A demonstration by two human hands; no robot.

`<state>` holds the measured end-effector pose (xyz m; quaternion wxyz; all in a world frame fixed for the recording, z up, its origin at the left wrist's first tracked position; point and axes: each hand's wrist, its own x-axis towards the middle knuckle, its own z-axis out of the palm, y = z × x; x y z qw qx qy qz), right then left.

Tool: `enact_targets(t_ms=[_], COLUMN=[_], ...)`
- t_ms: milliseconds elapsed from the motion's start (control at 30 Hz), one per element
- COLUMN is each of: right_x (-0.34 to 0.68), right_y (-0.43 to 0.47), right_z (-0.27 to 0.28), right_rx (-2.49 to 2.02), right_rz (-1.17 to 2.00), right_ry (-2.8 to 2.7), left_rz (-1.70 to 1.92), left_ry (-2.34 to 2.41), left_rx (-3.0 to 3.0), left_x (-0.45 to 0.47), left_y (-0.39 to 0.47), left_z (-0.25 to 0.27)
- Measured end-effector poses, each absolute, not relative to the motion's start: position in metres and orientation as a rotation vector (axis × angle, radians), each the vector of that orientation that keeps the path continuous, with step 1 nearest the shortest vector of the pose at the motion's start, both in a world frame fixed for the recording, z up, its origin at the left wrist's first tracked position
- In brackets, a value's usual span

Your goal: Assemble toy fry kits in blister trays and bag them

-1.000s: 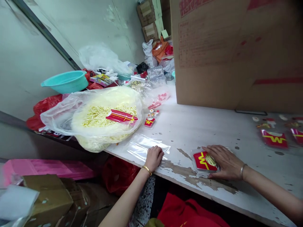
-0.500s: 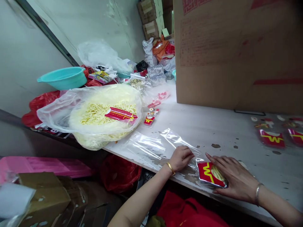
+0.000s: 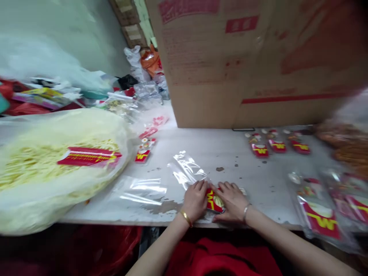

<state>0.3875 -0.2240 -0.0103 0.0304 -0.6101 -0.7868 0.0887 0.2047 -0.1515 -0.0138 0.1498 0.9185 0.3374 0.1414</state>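
- Red packet [image 3: 213, 202]: near the bench's [image 3: 198, 142] front edge, between my hands.
- Right hand [image 3: 233, 202]: fingers round packet, holding it.
- Left hand [image 3: 196, 200]: fingers curled beside clear sleeve [image 3: 186, 169]; grip hidden, cannot tell.

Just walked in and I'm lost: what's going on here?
A person's right grip is around a small red-and-yellow pack near the front edge of the table. The left grip is beside it, at the near end of a clear plastic sleeve. Another clear sleeve lies farther left, beside a big bag of pale yellow sticks. More red-and-yellow packs lie to the right.
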Motion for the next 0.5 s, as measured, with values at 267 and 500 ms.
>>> enact_targets(t_ms=[267,500], right_x=[0.401,0.397], right_y=[-0.226,-0.221], right_z=[-0.006,-0.006], right_rx=[-2.029,-2.192], right_rz=[0.311,0.279], right_ry=[-2.263,-2.169], left_rz=[0.311,0.236], left_ry=[1.345,1.336], left_rx=[2.741,2.645], left_x=[0.201,0.207], left_y=[-0.146,-0.165], left_z=[-0.006,-0.015])
